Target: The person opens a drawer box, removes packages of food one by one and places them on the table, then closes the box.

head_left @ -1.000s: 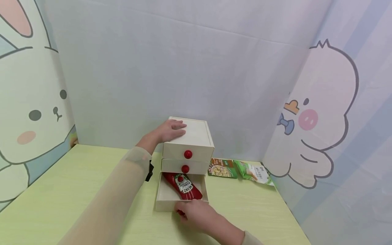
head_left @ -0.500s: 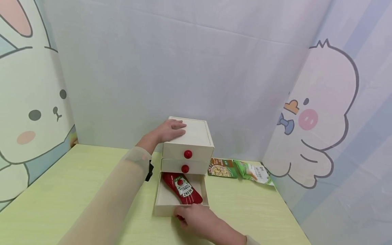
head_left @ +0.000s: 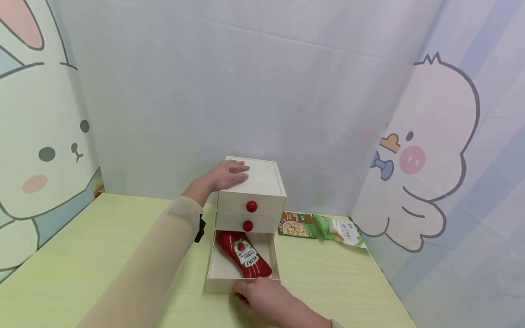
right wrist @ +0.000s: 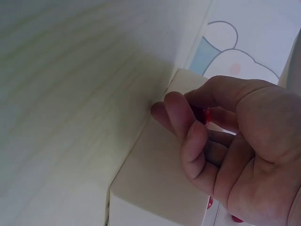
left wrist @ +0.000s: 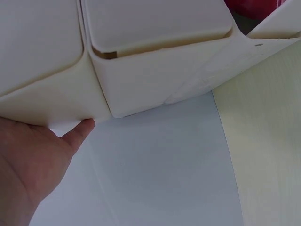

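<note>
A small white drawer cabinet (head_left: 264, 176) with red round knobs stands at the back of the table. My left hand (head_left: 224, 175) rests on the left of its top, fingers spread; the left wrist view shows the thumb (left wrist: 80, 134) against its side. Low at the front, my right hand (head_left: 265, 297) pinches the red knob (right wrist: 207, 116) of the bottom drawer (head_left: 218, 286), which is pulled well out. Inside that drawer lies a red Heinz ketchup pouch (head_left: 248, 258), slanted and label up. The upper drawers (head_left: 234, 222) sit in the cabinet.
To the right of the cabinet lie a brown and green food packet (head_left: 298, 225) and a green and white packet (head_left: 342, 231) on the pale yellow table (head_left: 328, 282). A light curtain (head_left: 262, 91) hangs close behind, with cartoon panels on both sides.
The right hand has drawn the bottom drawer farther out toward the front, and the ketchup pouch has come forward with it. The left hand has stayed on the cabinet's top.
</note>
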